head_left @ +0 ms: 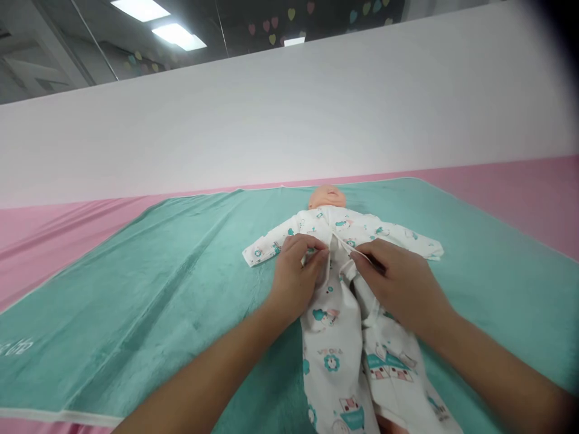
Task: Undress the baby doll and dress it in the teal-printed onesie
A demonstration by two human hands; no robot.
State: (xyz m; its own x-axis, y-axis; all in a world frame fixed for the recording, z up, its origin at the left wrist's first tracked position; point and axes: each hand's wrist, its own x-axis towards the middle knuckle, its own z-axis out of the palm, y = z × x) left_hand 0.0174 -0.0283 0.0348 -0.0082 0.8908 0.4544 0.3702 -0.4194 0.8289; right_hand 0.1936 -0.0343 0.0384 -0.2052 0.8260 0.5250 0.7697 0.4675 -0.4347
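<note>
A baby doll (pixel 326 196) lies on its back, its head at the far end, dressed in a white printed baby romper (pixel 332 337) with long sleeves spread to both sides. My left hand (pixel 299 271) pinches the romper's front edge at the chest. Opposite it, my right hand (pixel 398 277) pinches the other front edge between thumb and fingers, pulling it into a taut line. The front gapes below the chest, between the two hands. Any fasteners under my fingertips are too small to make out. Near the bottom of the view, a bit of the doll's leg (pixel 389 425) shows.
Under the doll spreads a teal blanket (pixel 181 301) with a few creases, lying over a pink sheet (pixel 511 193). A white wall panel (pixel 289 120) rises behind it. Dark glass (pixel 253 30) with heart stickers stands above the panel.
</note>
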